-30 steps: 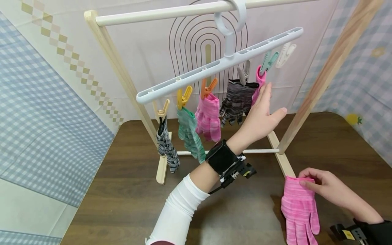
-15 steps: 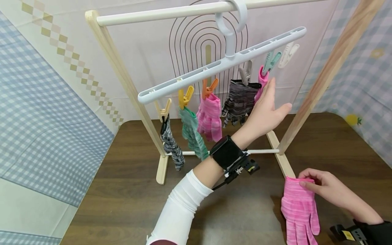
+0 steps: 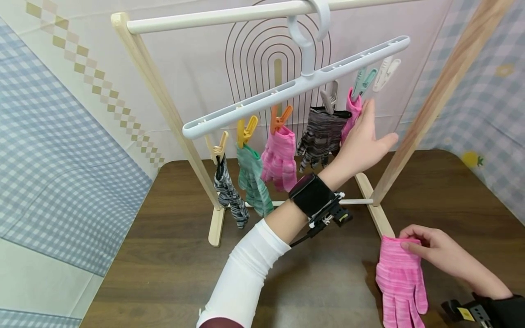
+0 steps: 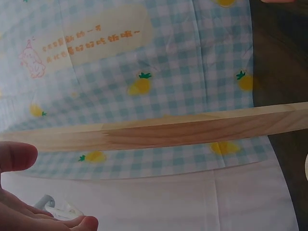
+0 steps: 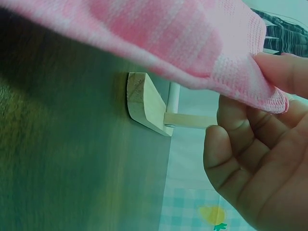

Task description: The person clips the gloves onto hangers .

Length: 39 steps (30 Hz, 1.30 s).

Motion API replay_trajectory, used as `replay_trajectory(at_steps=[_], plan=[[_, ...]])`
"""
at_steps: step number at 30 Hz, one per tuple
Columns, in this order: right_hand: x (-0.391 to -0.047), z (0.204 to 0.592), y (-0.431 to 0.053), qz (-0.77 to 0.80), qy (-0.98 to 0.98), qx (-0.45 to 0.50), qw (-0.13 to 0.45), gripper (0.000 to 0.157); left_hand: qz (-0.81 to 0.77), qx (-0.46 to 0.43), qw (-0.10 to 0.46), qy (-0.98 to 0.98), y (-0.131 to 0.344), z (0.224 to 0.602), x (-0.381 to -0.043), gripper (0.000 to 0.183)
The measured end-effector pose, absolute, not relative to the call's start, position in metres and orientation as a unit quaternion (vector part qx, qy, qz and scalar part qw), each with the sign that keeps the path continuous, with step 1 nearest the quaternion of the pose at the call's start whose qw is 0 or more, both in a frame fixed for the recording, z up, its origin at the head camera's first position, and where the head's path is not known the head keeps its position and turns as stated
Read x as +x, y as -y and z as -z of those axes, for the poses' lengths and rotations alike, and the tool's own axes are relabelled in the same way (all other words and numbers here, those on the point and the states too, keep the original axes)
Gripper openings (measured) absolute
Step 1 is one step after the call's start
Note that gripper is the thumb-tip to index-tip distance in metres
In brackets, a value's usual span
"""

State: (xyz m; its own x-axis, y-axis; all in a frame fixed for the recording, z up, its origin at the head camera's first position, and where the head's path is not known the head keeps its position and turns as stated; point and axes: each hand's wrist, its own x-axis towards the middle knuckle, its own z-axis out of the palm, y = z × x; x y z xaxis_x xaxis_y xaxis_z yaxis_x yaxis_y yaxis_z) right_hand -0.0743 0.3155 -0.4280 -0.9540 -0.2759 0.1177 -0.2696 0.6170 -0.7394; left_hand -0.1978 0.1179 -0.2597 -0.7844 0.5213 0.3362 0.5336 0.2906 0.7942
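My left hand [image 3: 361, 148] reaches up beside the pink glove [image 3: 353, 109] hanging from a mint clothespin [image 3: 363, 82], its fingers straight and thumb spread. In the left wrist view the thumb and fingertips stand apart. My right hand [image 3: 436, 250] pinches the cuff of another pink glove [image 3: 401, 278], which hangs fingers-down over the table's near right. The right wrist view shows thumb and fingers on that cuff [image 5: 272, 96]. A dark striped glove [image 3: 321, 132], a pink glove [image 3: 280, 157], a green glove [image 3: 253, 177] and a black-and-white glove [image 3: 229, 191] hang from clothespins on the hanger [image 3: 307, 82].
The hanger's hook loops over the white rod [image 3: 217, 18] of a wooden rack, whose right leg [image 3: 434, 114] slants beside my left hand. A white clothespin [image 3: 386, 75] at the hanger's right end holds nothing. A brown table [image 3: 164, 273] lies under the rack.
My left hand has shifted slightly right and up along the hanging pink glove. The hanger swayed a little, and the gloves on its left swung. My right hand and its glove stayed put.
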Motion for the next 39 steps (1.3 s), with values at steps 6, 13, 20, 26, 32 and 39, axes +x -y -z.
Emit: replay_trajectory(at_steps=[6,13,20,26,32,39], plan=[[-0.075,0.427,-0.315,0.408,-0.901,-0.146,0.009,0.008,0.512,-0.334,0.027,0.791,-0.124,0.255,-0.204,0.081],[-0.075,0.428,-0.315,0.408,-0.902,-0.141,0.017,0.008,0.524,-0.322,0.037,0.788,-0.129,0.249,-0.208,0.085],[-0.075,0.43,-0.315,0.412,-0.9,-0.142,0.019,0.008,0.535,-0.305,0.05,0.787,-0.135,0.246,-0.213,0.086],[-0.075,0.433,-0.315,0.411,-0.9,-0.146,0.011,0.008,0.523,-0.29,0.048,0.8,-0.139,0.244,-0.216,0.086],[-0.075,0.434,-0.315,0.406,-0.902,-0.149,0.005,0.009,0.524,-0.287,0.06,0.8,-0.145,0.244,-0.218,0.088],[-0.075,0.434,-0.314,0.404,-0.903,-0.146,0.004,0.007,0.545,-0.268,0.074,0.791,-0.151,0.242,-0.222,0.09]])
